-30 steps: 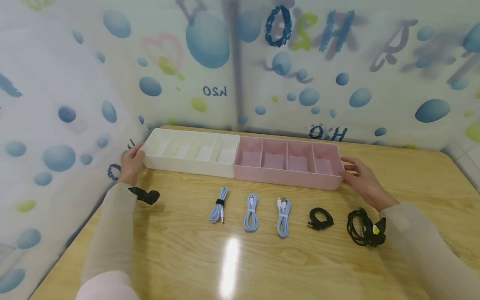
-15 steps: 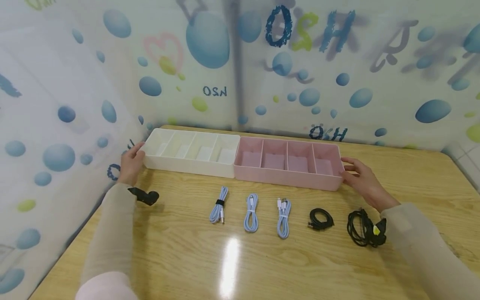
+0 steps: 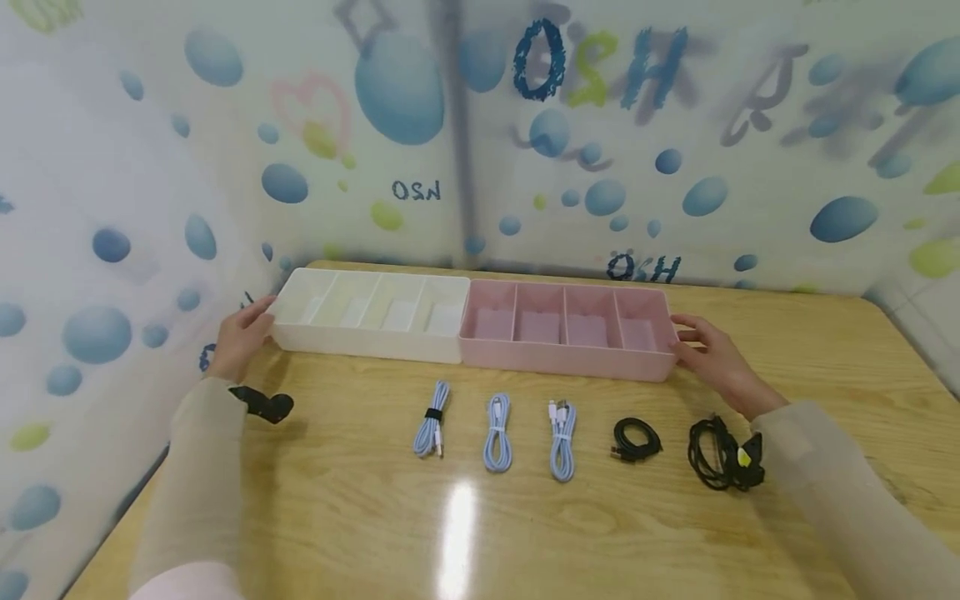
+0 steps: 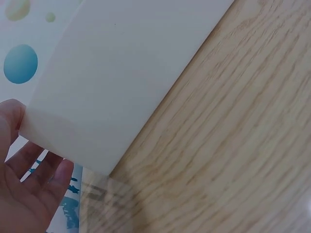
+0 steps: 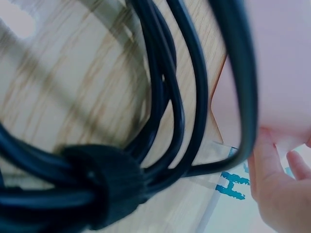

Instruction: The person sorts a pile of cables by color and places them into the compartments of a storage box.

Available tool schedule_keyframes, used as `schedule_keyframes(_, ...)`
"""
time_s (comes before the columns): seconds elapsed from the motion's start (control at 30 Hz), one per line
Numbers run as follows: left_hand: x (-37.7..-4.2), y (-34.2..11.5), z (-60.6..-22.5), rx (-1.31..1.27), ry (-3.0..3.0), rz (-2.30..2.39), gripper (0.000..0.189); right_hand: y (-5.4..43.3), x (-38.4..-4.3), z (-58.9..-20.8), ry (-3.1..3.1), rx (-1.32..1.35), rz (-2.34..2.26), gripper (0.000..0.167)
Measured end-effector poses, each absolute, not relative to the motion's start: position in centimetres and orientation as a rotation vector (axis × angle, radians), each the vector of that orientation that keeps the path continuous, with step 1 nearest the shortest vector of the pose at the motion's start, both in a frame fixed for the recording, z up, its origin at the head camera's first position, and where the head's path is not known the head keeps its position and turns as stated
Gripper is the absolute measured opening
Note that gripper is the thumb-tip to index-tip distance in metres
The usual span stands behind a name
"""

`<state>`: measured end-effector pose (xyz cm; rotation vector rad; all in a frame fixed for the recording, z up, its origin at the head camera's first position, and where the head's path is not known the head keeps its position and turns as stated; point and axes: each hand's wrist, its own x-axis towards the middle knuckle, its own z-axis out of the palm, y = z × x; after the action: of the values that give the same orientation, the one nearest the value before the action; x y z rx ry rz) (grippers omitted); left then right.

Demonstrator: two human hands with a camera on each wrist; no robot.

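A white four-compartment organizer box (image 3: 367,342) stands end to end with a pink one (image 3: 566,360) on the wooden table. My left hand (image 3: 243,337) touches the outer left end of the white box; the left wrist view shows its fingers at the box's corner (image 4: 68,116). At the opposite end, my right hand (image 3: 720,362) rests its fingers against the pink box. In the right wrist view those fingertips meet the pink wall (image 5: 277,92), partly behind a black cable (image 5: 194,92). Both boxes look empty.
Before the boxes lie three light blue bundled cables (image 3: 431,421), a small black coiled cable (image 3: 636,439) and a larger black cable bundle (image 3: 716,454) near my right wrist. A patterned wall (image 3: 480,167) stands behind and left of the table (image 3: 360,500).
The head view has shifted slightly, so the scene sits a little farther left. Both hands stay at the ends of the boxes, and the cables have not moved on the table.
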<state>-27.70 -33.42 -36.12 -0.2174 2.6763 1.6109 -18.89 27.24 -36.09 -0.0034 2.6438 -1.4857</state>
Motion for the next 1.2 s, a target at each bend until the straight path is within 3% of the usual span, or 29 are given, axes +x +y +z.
schedule_keyframes(0.3, -28.2, -33.8, -36.7, -0.297, 2.675, 1.616, 0.049, 27.4, -18.8, -36.3, 2.646, -0.022, -1.489, 0.052)
schedule_keyframes(0.6, -31.0, -36.6, -40.7, -0.343, 2.717, 1.638, 0.046, 27.4, -18.7, -36.4, 2.630, -0.026, -1.527, 0.051)
schedule_keyframes(0.93, -27.9, -33.4, -36.7, -0.325, 2.699, 1.611, 0.048, 27.4, -18.7, -36.5, 2.593, 0.015, -1.554, 0.053)
schedule_keyframes(1.2, -29.4, -34.4, -39.1, -0.393, 2.670, 1.718, 0.043, 27.9, -18.5, -36.5, 2.604, 0.037, -1.546, 0.053)
